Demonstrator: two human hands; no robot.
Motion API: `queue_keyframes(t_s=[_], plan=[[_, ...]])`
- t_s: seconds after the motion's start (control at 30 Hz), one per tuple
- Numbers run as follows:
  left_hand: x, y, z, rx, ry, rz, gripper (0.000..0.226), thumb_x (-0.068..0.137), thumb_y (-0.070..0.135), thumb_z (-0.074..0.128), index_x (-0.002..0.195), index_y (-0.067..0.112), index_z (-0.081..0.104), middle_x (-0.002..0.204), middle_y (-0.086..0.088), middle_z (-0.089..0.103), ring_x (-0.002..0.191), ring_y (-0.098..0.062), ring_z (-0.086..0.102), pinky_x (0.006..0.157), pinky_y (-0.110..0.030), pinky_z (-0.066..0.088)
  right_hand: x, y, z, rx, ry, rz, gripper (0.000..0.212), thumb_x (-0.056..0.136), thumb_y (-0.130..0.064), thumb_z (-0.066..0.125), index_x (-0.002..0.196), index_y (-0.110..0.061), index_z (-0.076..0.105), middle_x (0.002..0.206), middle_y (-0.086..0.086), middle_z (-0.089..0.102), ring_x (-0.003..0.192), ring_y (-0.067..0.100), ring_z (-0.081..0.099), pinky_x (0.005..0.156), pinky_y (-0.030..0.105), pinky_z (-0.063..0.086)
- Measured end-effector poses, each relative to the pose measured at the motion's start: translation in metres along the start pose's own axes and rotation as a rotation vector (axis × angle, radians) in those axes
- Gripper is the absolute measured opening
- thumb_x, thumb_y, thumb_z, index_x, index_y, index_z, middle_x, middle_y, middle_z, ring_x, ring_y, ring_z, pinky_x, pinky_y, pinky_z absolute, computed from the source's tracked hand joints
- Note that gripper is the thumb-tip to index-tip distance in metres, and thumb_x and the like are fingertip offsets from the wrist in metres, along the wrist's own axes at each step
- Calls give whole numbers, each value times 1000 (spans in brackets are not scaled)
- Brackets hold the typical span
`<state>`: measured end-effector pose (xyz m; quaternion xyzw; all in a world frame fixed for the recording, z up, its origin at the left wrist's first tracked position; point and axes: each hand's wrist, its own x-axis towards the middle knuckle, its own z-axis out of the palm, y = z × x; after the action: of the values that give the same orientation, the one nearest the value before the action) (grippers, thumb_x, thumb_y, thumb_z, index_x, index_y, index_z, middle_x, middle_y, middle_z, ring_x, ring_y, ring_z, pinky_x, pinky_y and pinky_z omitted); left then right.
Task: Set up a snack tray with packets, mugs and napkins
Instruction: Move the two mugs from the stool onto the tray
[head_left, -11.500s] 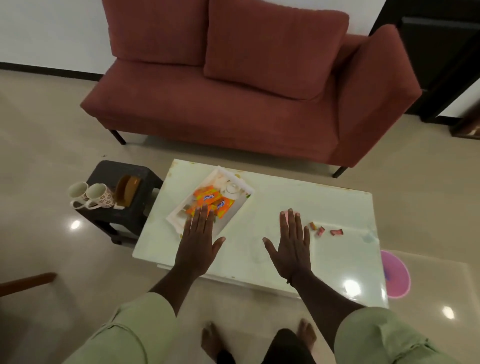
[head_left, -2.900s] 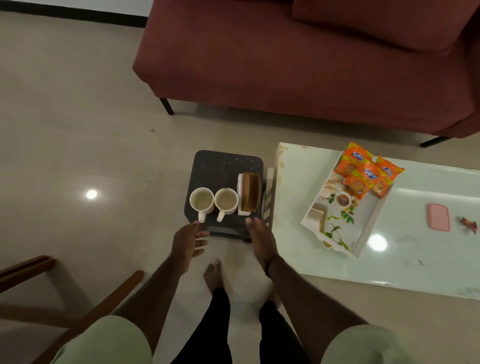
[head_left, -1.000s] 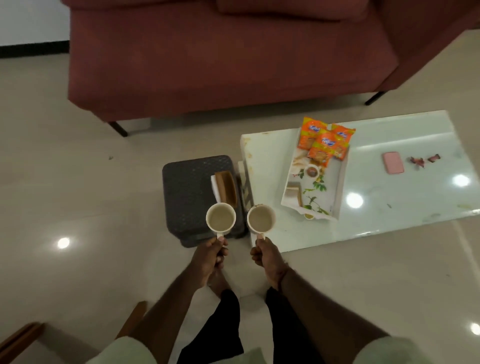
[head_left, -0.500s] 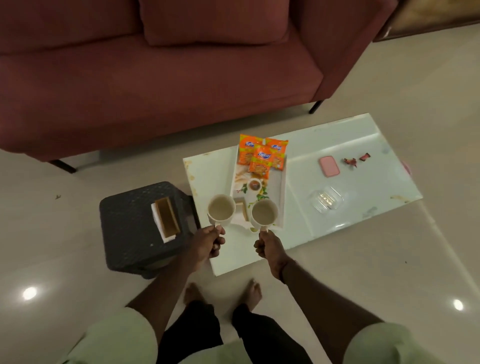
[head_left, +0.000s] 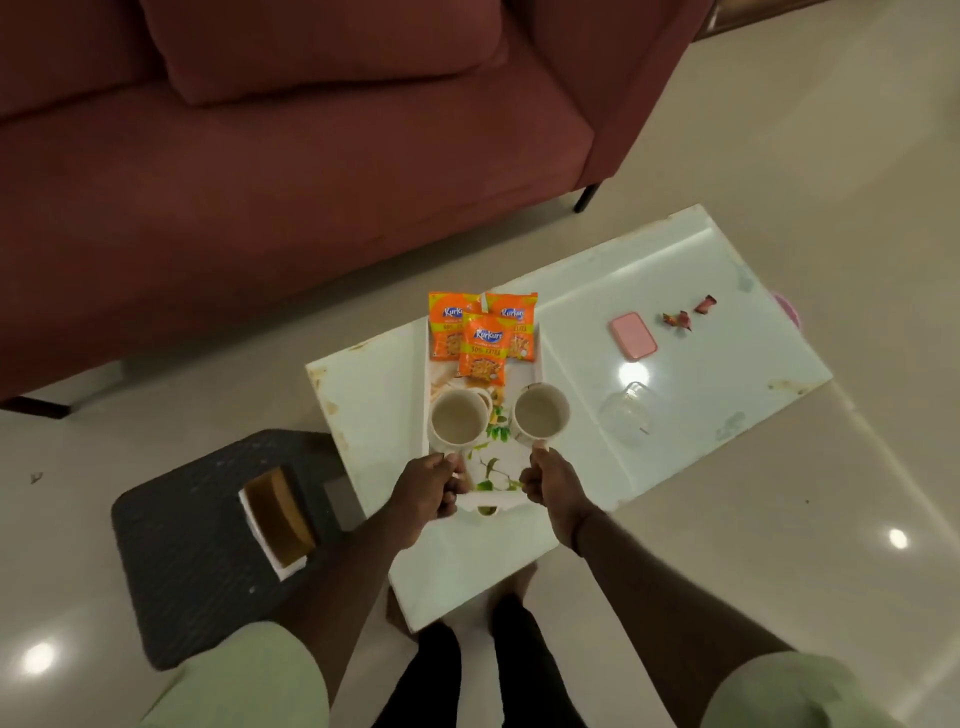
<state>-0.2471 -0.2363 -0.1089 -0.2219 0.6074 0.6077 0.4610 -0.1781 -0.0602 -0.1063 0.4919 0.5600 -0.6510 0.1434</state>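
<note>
A white floral tray (head_left: 496, 470) lies on the white low table (head_left: 691, 395). Three orange snack packets (head_left: 482, 335) overlap at the tray's far end. My left hand (head_left: 428, 491) grips the handle of a white mug (head_left: 458, 422) held over the tray's left side. My right hand (head_left: 551, 480) grips the handle of a second white mug (head_left: 540, 414) held over the tray's right edge. Both mugs are upright. A napkin holder (head_left: 278, 517) with brown napkins stands on the black stool (head_left: 192, 545) to the left.
A red sofa (head_left: 291, 156) stands behind the table. On the table lie a pink case (head_left: 632, 335), small red wrappers (head_left: 684, 314) and a clear glass dish (head_left: 626, 410). My bare feet are at the table's near corner.
Both hands took the two mugs off the black stool and carried them right; they now hang over the tray. The view has shifted towards the table.
</note>
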Motion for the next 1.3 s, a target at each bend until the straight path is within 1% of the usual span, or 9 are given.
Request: queue_keyframes(t_s=[0.1,0.3,0.43,0.57,0.73,0.8,0.93,1.1,1.3], plan=[[31,-2,-3,-39,17,-11,27,101,25,49,84,8,60,64,-8,56,45,-9,39,47,-21,41,33,7,3,-5,-15,9,30,105,-31,36,81,-15,47,70,3,48,63,16,39,67,29,39],[93,-25,0,-72,83,12,22,101,20,50,87,5,58,62,-7,57,49,-10,41,49,-23,42,102,38,10,20,-32,2,27,105,-30,38,86,-13,48,72,4,48,67,15,42,67,26,42],[125,-40,4,-76,84,72,23,101,20,50,85,6,58,65,-8,56,49,-10,41,49,-23,43,133,57,10,7,-45,-14,31,105,-32,39,79,-16,44,70,1,46,68,16,41,75,32,43],[147,-47,9,-66,53,96,22,101,21,48,86,8,58,63,-5,58,49,-9,41,50,-22,42,152,62,9,-25,-66,-49,31,104,-33,40,77,-18,41,69,0,43,68,16,37,73,33,38],[167,-45,13,-18,81,94,24,102,23,47,88,8,59,62,-2,60,51,-10,42,54,-25,43,168,56,17,-29,-73,-47,25,102,-30,40,83,-18,51,71,-1,47,66,13,42,67,27,42],[172,-41,13,-10,105,96,25,102,24,47,87,9,59,61,-2,60,51,-10,42,55,-26,42,173,50,21,-33,-63,-49,25,101,-32,39,84,-19,53,72,-1,49,67,14,43,67,28,40],[179,-32,13,-17,122,111,24,103,23,45,88,8,57,62,-5,55,50,-10,40,52,-23,39,182,41,25,-72,-42,-68,29,101,-35,38,79,-21,50,78,3,52,69,16,44,64,29,38],[180,-24,8,67,71,99,26,104,25,43,90,7,55,59,-4,53,51,-12,38,51,-24,37,184,42,22,-111,-43,-91,31,103,-36,36,78,-20,47,79,6,50,71,18,43,64,27,37],[182,-22,2,172,49,120,30,104,26,41,93,4,56,60,-6,55,49,-13,40,51,-27,37,184,46,26,-48,-33,-90,24,102,-38,38,95,-21,53,82,6,54,73,16,46,65,28,40]])
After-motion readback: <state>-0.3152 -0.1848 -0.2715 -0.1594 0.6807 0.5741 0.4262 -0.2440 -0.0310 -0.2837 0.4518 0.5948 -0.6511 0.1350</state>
